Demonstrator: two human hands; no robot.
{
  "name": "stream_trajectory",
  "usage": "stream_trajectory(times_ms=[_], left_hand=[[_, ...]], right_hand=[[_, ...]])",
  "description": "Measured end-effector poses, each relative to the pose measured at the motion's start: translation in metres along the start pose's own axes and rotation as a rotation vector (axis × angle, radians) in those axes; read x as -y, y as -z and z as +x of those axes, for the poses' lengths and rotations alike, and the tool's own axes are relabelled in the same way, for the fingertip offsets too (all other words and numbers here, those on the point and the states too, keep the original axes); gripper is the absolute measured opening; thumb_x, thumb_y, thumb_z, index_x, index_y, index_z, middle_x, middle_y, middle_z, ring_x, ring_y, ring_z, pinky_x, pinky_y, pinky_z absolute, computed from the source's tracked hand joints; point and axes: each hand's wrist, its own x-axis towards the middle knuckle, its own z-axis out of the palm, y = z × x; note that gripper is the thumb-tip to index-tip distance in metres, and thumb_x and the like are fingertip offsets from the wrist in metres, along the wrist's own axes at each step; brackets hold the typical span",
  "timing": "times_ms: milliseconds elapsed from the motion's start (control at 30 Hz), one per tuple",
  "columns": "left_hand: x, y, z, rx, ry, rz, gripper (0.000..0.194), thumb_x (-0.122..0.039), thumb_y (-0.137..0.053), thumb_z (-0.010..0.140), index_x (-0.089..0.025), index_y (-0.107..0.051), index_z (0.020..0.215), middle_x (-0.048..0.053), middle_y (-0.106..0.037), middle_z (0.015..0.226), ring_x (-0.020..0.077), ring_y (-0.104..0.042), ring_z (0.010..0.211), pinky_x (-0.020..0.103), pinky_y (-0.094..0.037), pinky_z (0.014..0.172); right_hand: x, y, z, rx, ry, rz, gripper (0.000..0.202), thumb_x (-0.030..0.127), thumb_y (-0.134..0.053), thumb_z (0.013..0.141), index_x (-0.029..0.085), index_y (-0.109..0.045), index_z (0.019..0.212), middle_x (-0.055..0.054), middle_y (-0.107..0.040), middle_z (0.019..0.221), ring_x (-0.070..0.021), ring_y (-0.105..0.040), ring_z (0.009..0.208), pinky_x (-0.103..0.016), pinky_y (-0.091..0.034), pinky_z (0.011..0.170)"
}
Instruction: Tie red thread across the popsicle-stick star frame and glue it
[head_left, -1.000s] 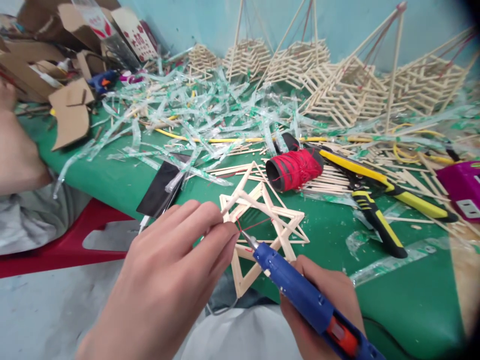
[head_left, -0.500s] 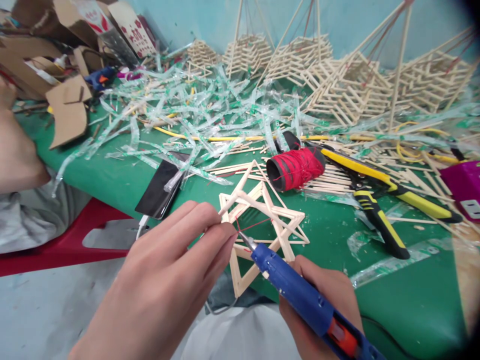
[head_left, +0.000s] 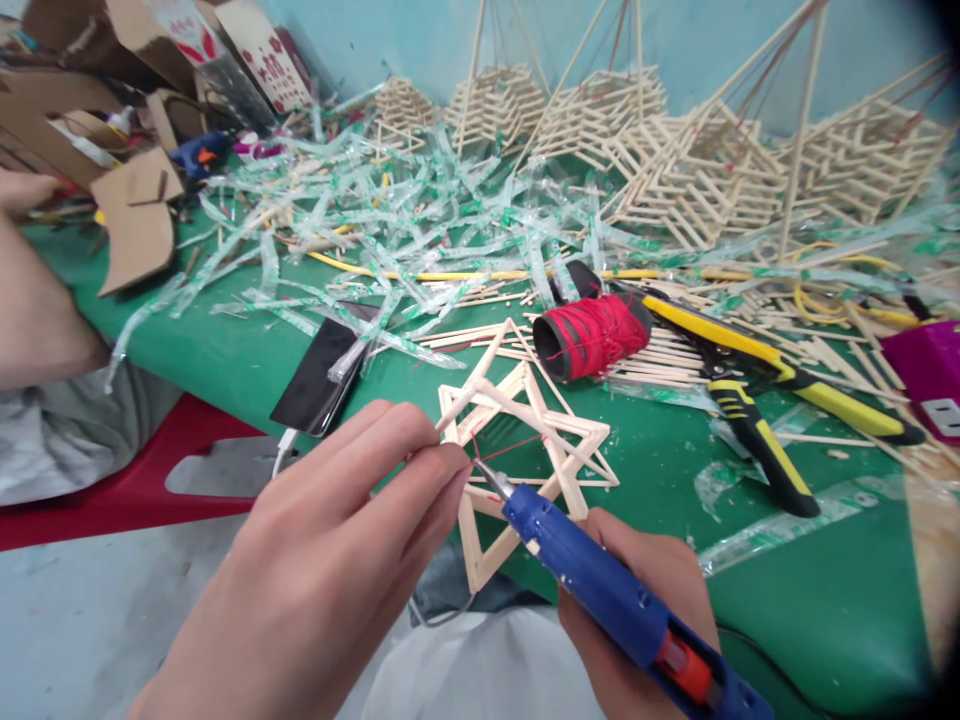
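Barely any change at my end: nozzle stays by my left fingertips, so I'd judge this joint unfinished. Only a co-worker's hand (head_left: pixel 28 190) has come further in at left. My left hand (head_left: pixel 352 530) pinches the star frame (head_left: pixel 529 413), exact grip hidden; right hand (head_left: pixel 664 575) wraps the glue gun (head_left: pixel 592 570). Star sits over the worktop's (head_left: pixel 840 610) near edge: pale, straight wooden sticks, pointed corners, thin red thread (head_left: pixel 514 447) across. Gun: smooth blue plastic, metal tip.
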Motion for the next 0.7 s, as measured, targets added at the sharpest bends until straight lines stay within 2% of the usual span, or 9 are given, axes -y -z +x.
stream_trajectory(times_ms=[200, 367, 700], left_hand=[[0.0002, 0.0014, 0.0000, 0.031, 0.025, -0.008, 0.014, -0.023, -0.049, 0.104, -0.024, -0.054, 0.091, 0.000, -0.061, 0.100, 0.0120, -0.061, 0.081, 0.030, -0.054, 0.071], [-0.0005, 0.0016, 0.0007, 0.047, 0.027, 0.004, 0.014, -0.026, -0.047, 0.105, -0.025, -0.055, 0.093, 0.000, -0.062, 0.098, 0.0133, -0.062, 0.081, 0.032, -0.055, 0.070], [-0.0014, -0.0004, 0.0002, -0.039, -0.001, -0.005, 0.012, -0.021, -0.055, 0.101, -0.023, -0.057, 0.089, 0.000, -0.064, 0.097, 0.0124, -0.063, 0.078, 0.031, -0.052, 0.067]], right_hand=[[-0.0014, -0.0013, -0.0001, -0.021, -0.014, -0.009, 0.033, 0.016, -0.060, 0.075, 0.024, -0.031, 0.064, 0.009, -0.035, 0.050, -0.0066, -0.031, 0.041, -0.022, -0.026, 0.039], [-0.0018, 0.0034, 0.0017, 0.014, 0.014, -0.061, 0.033, 0.016, -0.062, 0.076, 0.024, -0.032, 0.064, 0.009, -0.035, 0.049, -0.0065, -0.033, 0.040, -0.022, -0.026, 0.039], [-0.0004, 0.0030, -0.0010, 0.021, -0.025, -0.018, 0.030, 0.014, -0.060, 0.073, 0.023, -0.033, 0.064, 0.008, -0.038, 0.050, -0.0068, -0.033, 0.042, -0.022, -0.027, 0.041]])
